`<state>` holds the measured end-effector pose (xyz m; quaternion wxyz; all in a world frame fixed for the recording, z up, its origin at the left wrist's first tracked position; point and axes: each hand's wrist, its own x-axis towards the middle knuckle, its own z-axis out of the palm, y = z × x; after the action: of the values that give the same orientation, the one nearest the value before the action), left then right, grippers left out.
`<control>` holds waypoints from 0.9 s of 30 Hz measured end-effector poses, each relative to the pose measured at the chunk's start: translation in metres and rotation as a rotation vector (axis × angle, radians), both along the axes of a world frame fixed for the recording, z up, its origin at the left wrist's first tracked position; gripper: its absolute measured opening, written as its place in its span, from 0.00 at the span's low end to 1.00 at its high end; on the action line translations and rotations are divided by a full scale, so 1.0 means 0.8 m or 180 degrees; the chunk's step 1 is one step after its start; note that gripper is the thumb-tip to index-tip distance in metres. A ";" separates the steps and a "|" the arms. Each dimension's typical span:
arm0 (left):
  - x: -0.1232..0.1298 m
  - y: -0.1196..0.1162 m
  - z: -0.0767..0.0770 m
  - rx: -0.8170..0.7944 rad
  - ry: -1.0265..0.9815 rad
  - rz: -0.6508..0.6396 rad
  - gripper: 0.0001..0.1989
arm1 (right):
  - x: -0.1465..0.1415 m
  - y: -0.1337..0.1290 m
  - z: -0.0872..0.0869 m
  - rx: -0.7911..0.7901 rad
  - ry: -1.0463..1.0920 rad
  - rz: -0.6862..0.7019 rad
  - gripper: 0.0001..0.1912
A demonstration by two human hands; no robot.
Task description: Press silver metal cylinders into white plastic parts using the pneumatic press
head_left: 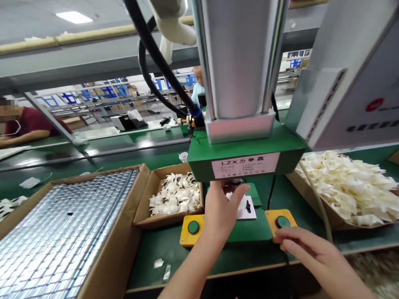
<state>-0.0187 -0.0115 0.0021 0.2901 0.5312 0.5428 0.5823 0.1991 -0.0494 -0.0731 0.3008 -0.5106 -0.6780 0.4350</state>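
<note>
A green press (247, 149) with a white label stands in front of me. Under its head, my left hand (221, 207) reaches in, fingers bent around something I cannot make out, beside a white plate (246, 208) with a small black part on it. My right hand (303, 247) is at the near edge of the right yellow button box (289, 216), thumb and fingertips close together below its green button; whether anything small lies between them is hidden. The left yellow button box (190, 238) is just left of my left wrist.
A carton of silvery tubes (65, 221) fills the left. A smaller box of white parts (178, 193) is beside it. Cream pieces (350, 185) heap in a carton at right. Plastic scraps (166, 272) lie near the front edge. Two people are beyond the bench.
</note>
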 end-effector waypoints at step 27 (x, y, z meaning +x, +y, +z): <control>-0.012 -0.008 -0.031 -0.0710 -0.0648 0.0027 0.21 | 0.158 0.165 0.050 0.2798 -0.3334 -0.1213 0.15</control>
<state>-0.0279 -0.0180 -0.0230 0.3984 0.4316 0.5742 0.5704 0.3255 0.0830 -0.0329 0.1843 -0.5937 -0.7451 -0.2417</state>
